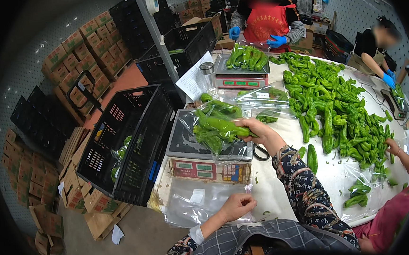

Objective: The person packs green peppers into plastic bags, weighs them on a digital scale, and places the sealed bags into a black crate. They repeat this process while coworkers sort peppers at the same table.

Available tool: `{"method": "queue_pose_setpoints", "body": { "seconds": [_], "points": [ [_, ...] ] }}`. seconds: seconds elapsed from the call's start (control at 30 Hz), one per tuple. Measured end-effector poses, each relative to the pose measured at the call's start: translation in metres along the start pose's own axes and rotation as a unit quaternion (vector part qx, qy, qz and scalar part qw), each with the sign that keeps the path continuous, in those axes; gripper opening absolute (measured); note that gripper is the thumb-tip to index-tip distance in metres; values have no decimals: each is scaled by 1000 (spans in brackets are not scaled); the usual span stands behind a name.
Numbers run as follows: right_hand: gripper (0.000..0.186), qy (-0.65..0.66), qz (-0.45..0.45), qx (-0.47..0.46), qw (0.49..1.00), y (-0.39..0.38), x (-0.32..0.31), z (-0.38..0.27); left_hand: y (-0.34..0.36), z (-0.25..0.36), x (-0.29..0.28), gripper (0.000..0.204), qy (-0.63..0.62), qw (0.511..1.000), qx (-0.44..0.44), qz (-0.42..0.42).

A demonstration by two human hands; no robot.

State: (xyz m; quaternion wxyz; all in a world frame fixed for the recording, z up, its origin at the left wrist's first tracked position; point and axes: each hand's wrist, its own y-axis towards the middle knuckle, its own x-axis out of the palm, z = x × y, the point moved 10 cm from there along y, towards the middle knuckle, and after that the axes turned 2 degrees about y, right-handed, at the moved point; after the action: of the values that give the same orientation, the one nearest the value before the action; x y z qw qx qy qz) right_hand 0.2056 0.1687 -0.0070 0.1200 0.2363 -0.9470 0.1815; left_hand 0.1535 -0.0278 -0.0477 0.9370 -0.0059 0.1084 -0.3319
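My right hand is closed on a long green pepper over the near scale. Below the fingers, on the scale's dark plate, lies a clear plastic bag with several green peppers; whether the held pepper is partly inside it is hard to tell. My left hand is curled shut with nothing visible in it, at the right edge of a stack of flat clear bags. A white slip of paper lies on that stack. Black-handled scissors rest beside the scale, under my right wrist.
A large heap of green peppers covers the table's right side. Another scale bears bagged peppers, near a glass jar. Black crates stand left, beside a metal post. Co-workers stand across and at right.
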Motion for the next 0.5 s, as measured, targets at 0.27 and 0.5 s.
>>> {"method": "queue_pose_setpoints", "body": {
  "seconds": [0.27,0.5],
  "points": [
    [28,93,33,-68,993,2,20,-17,5,-10,6,13,2,1000,-7,-14],
    [31,-40,69,-95,992,16,42,-5,10,-21,15,13,31,999,0,-37]
  ]
}}
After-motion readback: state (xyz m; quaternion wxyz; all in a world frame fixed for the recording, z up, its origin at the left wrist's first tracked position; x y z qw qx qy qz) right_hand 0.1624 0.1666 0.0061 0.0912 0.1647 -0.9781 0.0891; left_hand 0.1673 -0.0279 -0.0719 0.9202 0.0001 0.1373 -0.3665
